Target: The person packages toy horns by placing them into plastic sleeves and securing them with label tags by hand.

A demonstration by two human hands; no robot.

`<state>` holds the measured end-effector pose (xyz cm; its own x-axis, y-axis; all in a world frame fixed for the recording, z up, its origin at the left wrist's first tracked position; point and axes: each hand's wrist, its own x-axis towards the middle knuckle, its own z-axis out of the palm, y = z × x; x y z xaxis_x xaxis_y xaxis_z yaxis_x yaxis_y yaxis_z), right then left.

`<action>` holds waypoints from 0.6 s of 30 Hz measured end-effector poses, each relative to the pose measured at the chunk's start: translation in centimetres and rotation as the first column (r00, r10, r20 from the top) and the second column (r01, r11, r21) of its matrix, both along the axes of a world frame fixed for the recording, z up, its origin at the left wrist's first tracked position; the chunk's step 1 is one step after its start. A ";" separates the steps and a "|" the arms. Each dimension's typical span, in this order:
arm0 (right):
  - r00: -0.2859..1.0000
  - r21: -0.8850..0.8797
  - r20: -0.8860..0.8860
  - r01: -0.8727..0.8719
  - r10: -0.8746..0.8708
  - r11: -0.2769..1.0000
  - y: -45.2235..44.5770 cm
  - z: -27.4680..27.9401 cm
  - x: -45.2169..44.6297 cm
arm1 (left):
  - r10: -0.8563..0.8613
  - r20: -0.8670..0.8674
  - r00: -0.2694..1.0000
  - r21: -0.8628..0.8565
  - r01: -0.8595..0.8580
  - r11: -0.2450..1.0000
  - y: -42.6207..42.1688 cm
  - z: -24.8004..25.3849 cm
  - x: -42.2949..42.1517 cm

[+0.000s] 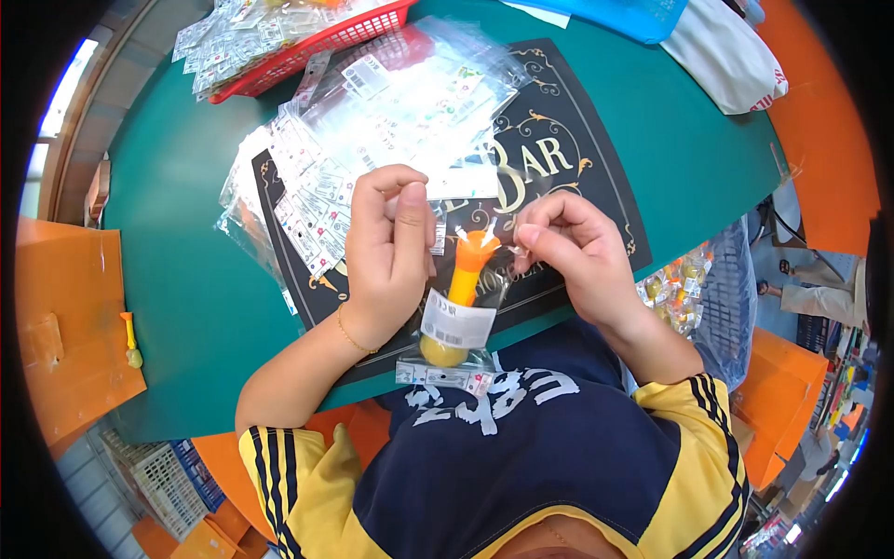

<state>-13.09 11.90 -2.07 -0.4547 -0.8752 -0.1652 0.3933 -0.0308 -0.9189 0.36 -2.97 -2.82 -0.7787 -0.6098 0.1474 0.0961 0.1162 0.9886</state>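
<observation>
A clear plastic bag with a yellow and orange toy [463, 278] in it hangs between my hands, above the lower edge of a black printed mat [610, 200]. The bag has a white barcode label [457, 320] and a printed strip [438, 375] at its lower end. My left hand [391, 233] is closed at the bag's left side, fingers curled and thumb pressed to them. My right hand [568, 244] pinches the bag's right edge between thumb and fingers. Beyond my hands lies a heap of clear bags with printed strips [391, 116].
A red basket [326, 48] of packed bags stands at the upper left on the green table [186, 186]. A blue tray [629, 14] and white cloth bag [722, 61] are at the upper right. Several bagged toys [684, 284] lie in a plastic-lined container at the right.
</observation>
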 end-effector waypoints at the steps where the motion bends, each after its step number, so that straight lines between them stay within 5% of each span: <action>1: 1.000 -0.027 0.018 0.016 -0.015 1.000 0.0 -0.2 0.0 | 0.001 -0.001 1.000 0.053 -0.001 0.999 0.0 0.2 -0.1; 13: 0.969 0.046 0.246 -0.040 0.028 0.998 -0.5 0.5 -0.1 | -0.050 -0.037 0.998 0.146 0.055 0.988 0.2 0.2 -0.1; 18: 0.987 0.031 0.136 -0.086 0.081 0.996 -0.7 -0.5 -0.1 | -0.058 -0.052 0.997 0.161 0.065 0.985 0.0 -0.1 0.0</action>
